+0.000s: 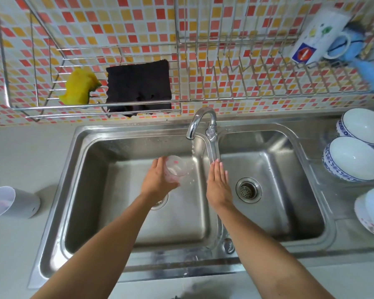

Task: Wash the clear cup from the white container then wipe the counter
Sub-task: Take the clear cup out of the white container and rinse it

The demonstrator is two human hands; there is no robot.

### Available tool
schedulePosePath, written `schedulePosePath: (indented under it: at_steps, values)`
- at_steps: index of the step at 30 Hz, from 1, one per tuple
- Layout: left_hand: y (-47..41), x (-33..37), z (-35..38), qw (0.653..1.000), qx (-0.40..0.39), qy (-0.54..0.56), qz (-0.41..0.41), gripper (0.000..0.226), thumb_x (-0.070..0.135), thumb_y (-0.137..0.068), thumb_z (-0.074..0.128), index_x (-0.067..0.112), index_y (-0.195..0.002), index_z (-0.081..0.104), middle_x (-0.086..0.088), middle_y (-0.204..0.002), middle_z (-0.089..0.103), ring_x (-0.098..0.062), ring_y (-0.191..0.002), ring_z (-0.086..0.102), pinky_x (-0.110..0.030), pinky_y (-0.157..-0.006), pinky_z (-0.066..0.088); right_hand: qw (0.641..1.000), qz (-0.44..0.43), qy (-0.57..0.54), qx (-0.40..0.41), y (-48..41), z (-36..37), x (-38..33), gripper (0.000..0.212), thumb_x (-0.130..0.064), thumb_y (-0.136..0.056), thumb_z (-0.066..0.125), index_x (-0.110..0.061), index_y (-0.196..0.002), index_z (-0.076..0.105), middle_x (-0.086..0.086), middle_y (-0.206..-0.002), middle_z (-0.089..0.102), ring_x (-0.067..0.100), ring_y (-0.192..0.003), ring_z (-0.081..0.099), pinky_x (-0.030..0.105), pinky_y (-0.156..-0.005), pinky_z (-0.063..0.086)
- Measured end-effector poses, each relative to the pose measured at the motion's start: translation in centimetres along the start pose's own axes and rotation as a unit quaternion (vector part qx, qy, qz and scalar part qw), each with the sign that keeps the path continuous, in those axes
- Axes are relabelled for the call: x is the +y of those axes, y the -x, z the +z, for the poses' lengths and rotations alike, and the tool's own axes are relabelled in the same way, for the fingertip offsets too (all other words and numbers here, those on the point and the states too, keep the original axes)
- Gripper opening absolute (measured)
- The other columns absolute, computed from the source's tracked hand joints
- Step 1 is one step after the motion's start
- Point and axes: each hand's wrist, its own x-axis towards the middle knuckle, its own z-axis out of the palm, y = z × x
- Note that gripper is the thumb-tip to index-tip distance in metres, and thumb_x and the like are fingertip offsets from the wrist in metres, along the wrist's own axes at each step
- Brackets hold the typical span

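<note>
Holding the cup (176,168) in my left hand (158,182), I keep it over the left basin of the sink (78,190), mouth tilted up and right, its long axis leaning toward the tap (200,121). Water falls just beside its right rim. My right hand (218,184) is open, flat and empty, just right of the stream, near the cup. I judge rinsing is under way. On the worktop (20,152) at left lies the white container (11,201), tipped over; its contents are unclear.
</note>
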Motion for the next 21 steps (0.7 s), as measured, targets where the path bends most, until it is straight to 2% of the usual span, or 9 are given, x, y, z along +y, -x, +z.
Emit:
schedulePosePath:
  at_steps: [5, 10, 16, 21]
  values:
    - [-0.1, -1.0, -0.5, 0.996, -0.027, -0.088, 0.003, 0.088, 0.025, -0.059, 0.088, 0.017, -0.134, 0.041, -0.005, -0.126, 0.046, -0.032, -0.11, 0.05, -0.036, -0.087, 0.044, 0.999, -0.004, 0.003, 0.044, 0.3, 0.2, -0.3, 0.071, 0.015, -0.077, 0.042, 0.007, -0.145, 0.025, 0.024, -0.153, 0.023, 0.037, -0.143, 0.02, 0.048, -0.115, 0.011]
    - [-0.1, -1.8, -0.7, 0.982, -0.035, -0.187, 0.009, 0.082, 0.03, -0.065, 0.081, 0.021, -0.136, 0.042, -0.008, -0.123, 0.045, -0.034, -0.108, 0.047, -0.041, -0.089, 0.043, 0.996, -0.035, 0.009, 0.079, 0.6, 0.4, -0.2, 0.063, 0.007, -0.078, 0.019, 0.008, -0.137, 0.042, 0.025, -0.143, 0.043, 0.039, -0.135, 0.038, 0.051, -0.111, 0.026]
    - [-0.1, -2.6, -0.7, 0.961, -0.038, -0.272, 0.027, 0.078, 0.038, -0.068, 0.077, 0.025, -0.136, 0.04, -0.006, -0.121, 0.045, -0.03, -0.11, 0.045, -0.039, -0.094, 0.036, 0.996, -0.039, 0.003, 0.08, 0.6, 0.2, -0.4, 0.061, 0.007, -0.078, 0.021, 0.009, -0.133, 0.046, 0.026, -0.139, 0.047, 0.04, -0.131, 0.043, 0.054, -0.107, 0.032]
    - [-0.2, -2.8, -0.6, 0.943, -0.041, -0.328, 0.033, 0.082, 0.044, -0.069, 0.075, 0.027, -0.139, 0.036, -0.005, -0.124, 0.042, -0.027, -0.114, 0.044, -0.038, -0.096, 0.033, 0.997, -0.035, 0.003, 0.067, 0.7, 0.1, -0.3, 0.062, 0.007, -0.079, 0.02, 0.009, -0.136, 0.043, 0.025, -0.142, 0.043, 0.039, -0.134, 0.039, 0.053, -0.11, 0.03]
